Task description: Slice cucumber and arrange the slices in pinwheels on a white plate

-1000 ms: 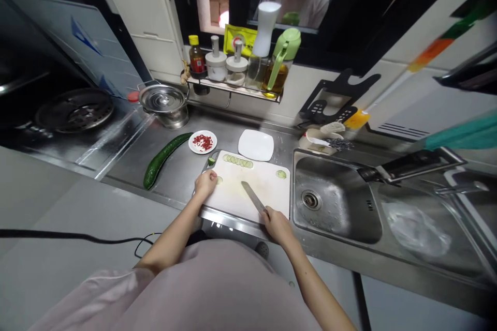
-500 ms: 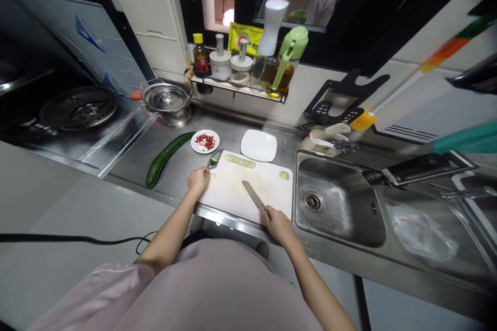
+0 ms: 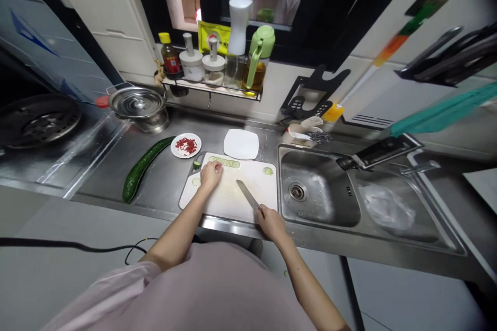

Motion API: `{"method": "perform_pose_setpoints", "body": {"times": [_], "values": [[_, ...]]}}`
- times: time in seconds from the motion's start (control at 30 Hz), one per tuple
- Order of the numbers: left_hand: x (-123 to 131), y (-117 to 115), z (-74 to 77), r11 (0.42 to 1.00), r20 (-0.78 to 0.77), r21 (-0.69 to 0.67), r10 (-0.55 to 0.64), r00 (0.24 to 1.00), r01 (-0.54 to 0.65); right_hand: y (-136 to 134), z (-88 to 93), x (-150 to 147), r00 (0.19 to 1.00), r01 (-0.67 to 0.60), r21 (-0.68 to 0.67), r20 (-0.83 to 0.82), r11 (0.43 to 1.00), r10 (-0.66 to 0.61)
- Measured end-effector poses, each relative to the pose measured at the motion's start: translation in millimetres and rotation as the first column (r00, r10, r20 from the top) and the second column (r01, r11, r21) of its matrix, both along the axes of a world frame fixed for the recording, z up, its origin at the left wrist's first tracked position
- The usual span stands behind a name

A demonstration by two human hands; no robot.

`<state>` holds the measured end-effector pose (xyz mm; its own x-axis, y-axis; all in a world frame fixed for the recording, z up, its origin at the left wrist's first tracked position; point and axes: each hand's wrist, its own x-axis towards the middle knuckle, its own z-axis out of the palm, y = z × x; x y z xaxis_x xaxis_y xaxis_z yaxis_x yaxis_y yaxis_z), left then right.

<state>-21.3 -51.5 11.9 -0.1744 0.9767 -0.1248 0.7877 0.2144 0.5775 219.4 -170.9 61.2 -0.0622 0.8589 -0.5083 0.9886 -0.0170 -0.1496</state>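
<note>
My right hand grips the handle of a kitchen knife, whose blade lies low over the white cutting board and points up and left. Over the board's upper left, my left hand has its fingers bent together beside a row of overlapping cucumber slices; what they hold, if anything, is hidden. A single cucumber slice lies left of that hand. At the board's handle sits a cucumber end piece. More cucumber slices are stacked at the upper right corner.
A whole cucumber lies on the steel counter to the left. Behind the board are a plate of chopped red pieces and a white square plate. The sink adjoins on the right. A condiment rack hangs on the wall behind.
My left hand has moved right from the board's left edge to beside the slice row. My right hand still holds the knife in about the same place. The view has shifted right.
</note>
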Motion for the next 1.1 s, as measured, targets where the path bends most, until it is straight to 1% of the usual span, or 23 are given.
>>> {"method": "perform_pose_setpoints", "body": {"times": [0.13,0.23,0.37,0.53,0.67,0.8,0.93,1.1], "values": [[33,25,-2.0,0.992,-0.050,-0.022,-0.123,0.991,0.122,-4,-1.5,8,1.000,0.028,0.001,0.013,1.000,-0.028],[47,39,-4.9,0.983,-0.117,-0.045,-0.181,0.976,0.177,-7,-1.9,12,0.999,0.053,-0.007,0.010,0.999,-0.053],[53,47,-7.5,0.968,-0.181,-0.069,-0.251,0.951,0.243,-10,-0.3,15,0.996,0.087,-0.027,-0.010,0.996,-0.087],[54,45,-5.8,0.952,-0.203,-0.044,-0.307,0.930,0.304,-11,0.5,18,0.993,0.115,-0.047,-0.009,0.992,-0.115],[55,43,-1.8,0.958,-0.193,-0.003,-0.281,0.940,0.286,-11,-2.4,19,0.993,0.120,-0.048,-0.002,0.992,-0.121],[49,40,0.9,0.982,-0.066,-0.049,-0.188,0.980,0.185,-9,-5.9,18,0.995,0.103,-0.021,-0.010,0.994,-0.103],[35,30,-0.4,0.990,0.083,-0.097,-0.092,0.992,0.100,-7,-6.8,17,0.997,0.076,-0.006,-0.019,0.997,-0.076],[9,9,-5.9,0.991,0.182,-0.129,-0.004,0.983,0.028,-2,-3.4,9,0.999,0.043,-0.008,-0.019,0.999,-0.043]]}}
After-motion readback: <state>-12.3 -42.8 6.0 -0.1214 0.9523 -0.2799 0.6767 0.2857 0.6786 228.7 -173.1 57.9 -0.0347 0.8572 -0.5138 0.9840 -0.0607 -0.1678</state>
